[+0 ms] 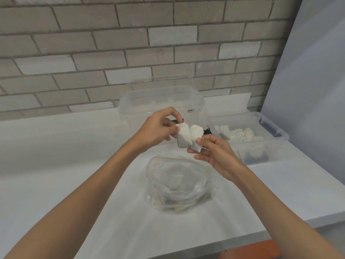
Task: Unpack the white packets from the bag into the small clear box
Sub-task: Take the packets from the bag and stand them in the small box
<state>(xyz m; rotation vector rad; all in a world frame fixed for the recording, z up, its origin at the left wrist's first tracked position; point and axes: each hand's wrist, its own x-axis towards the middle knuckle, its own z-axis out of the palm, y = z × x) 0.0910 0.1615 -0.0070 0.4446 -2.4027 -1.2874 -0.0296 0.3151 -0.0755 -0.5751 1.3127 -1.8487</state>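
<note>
Above the table my left hand point(158, 128) pinches the top of a white packet point(183, 136). Beside it, my right hand point(214, 152) pinches the lower edge of a second white packet point(196, 136). The two packets touch each other in the air. Below them a clear plastic bag point(177, 184) stands open on the white table, with more packets at its bottom. The small clear box point(261, 152) sits to the right and holds several white packets point(239, 136) in rows.
A large clear tub point(160, 101) with a barcode label stands behind my hands against the brick wall. A small black object point(207, 131) lies between the tub and the small box. The white table point(74, 156) ends at the right near a grey panel.
</note>
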